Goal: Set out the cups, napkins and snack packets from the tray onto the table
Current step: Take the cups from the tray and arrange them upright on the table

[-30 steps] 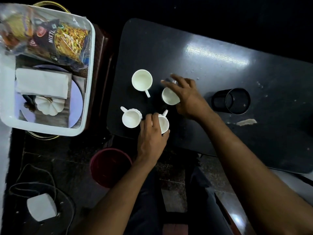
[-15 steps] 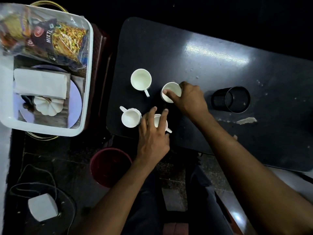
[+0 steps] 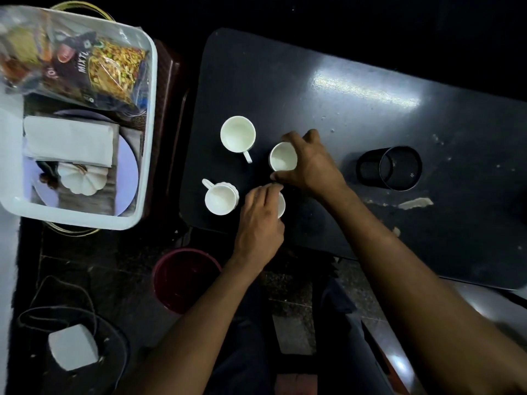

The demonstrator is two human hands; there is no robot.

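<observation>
Several white cups stand on the left part of the dark table (image 3: 356, 115). One free cup (image 3: 237, 134) is at the back left, another (image 3: 221, 198) at the front left. My right hand (image 3: 309, 163) wraps around the rim of a third cup (image 3: 282, 158). My left hand (image 3: 261, 220) covers and grips a fourth cup (image 3: 281, 205), mostly hidden under the fingers. The white tray (image 3: 149, 132) to the left holds snack packets (image 3: 94, 69) and folded napkins (image 3: 68, 139).
A black mesh pen holder (image 3: 396, 168) stands on the table right of my hands, with a pale torn patch (image 3: 415, 203) near it. In the tray lie a lilac plate (image 3: 128, 166) and a white pumpkin-shaped piece (image 3: 82, 181). A maroon bucket (image 3: 182, 277) and a white box with cable (image 3: 72, 350) sit on the floor.
My right hand has turned its cup and now grips it from the right side. My left hand has closed further over the near cup, whose handle is now hidden.
</observation>
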